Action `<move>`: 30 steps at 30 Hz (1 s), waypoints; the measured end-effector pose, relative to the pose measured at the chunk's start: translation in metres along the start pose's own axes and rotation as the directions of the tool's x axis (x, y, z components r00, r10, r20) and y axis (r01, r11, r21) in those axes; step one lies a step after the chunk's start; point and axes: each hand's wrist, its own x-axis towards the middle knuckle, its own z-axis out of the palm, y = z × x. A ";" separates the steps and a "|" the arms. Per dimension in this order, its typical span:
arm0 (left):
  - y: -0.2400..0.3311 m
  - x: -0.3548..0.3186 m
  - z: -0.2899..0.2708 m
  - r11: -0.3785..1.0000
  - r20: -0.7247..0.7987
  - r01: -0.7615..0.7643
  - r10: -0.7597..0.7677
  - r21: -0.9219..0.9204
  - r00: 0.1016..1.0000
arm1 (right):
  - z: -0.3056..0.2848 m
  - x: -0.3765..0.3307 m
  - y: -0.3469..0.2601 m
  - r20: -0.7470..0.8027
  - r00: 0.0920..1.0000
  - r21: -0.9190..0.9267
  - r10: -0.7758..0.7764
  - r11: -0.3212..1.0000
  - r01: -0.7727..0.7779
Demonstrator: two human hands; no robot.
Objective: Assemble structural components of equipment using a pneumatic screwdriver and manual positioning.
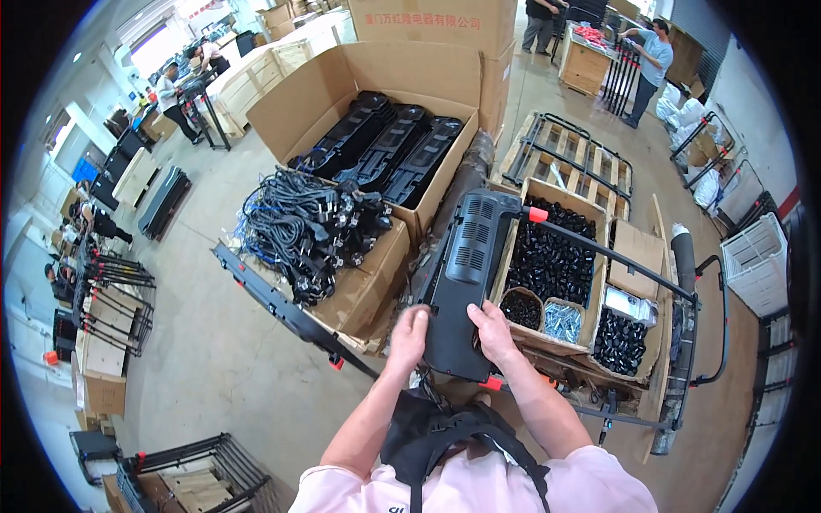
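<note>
The big open brown carton (376,85) serves as landmark — a broad box with raised flaps. Behind it stands a taller closed brown carton (445,21) bearing red print. In front of it, to the left, sits a lower brown box (363,286). To its right lies a shallow open carton (637,248) with compartments — farther right, a white slatted crate (757,261). Far left of it stand small brown boxes (103,376).
</note>
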 end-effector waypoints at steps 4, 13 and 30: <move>-0.029 0.011 -0.025 0.894 -0.137 0.234 -0.305 -0.382 0.942 | -0.016 0.023 0.025 -0.010 0.994 0.030 0.110 0.994 -0.109; -0.065 -0.009 -0.016 0.993 -0.006 0.110 -0.110 -0.039 0.994 | 0.001 0.048 0.052 -0.040 0.992 0.088 0.123 0.989 -0.119; -0.058 -0.022 -0.008 0.932 0.002 -0.097 0.102 0.348 0.995 | 0.002 0.048 0.068 -0.071 0.989 0.031 0.129 0.991 -0.127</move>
